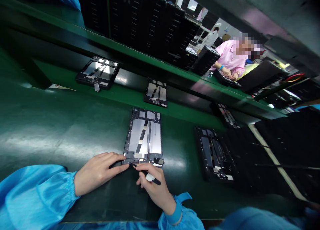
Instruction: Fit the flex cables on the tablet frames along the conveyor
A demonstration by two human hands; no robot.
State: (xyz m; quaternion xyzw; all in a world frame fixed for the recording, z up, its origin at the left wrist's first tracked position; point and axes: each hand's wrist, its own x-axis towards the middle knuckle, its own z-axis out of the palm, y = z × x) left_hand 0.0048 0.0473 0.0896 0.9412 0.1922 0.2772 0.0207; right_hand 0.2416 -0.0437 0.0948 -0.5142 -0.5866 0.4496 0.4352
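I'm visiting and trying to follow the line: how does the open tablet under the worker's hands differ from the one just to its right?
The near tablet is touched by the left hand while the right hand brings a black pen-like tool to its lower edge; the right tablet lies untouched. The near tablet is brightly lit, showing silvery plates; the right tablet lies in shadow, looking dark. Both lie flat, open side up, on the green bench.

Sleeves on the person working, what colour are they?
Bright blue sleeves, clearest in the head view.

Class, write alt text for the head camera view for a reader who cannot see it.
The left hand steadies an open tablet frame on a green bench while the right hand touches a black pen-like tool to its near edge. More frames lie beyond.
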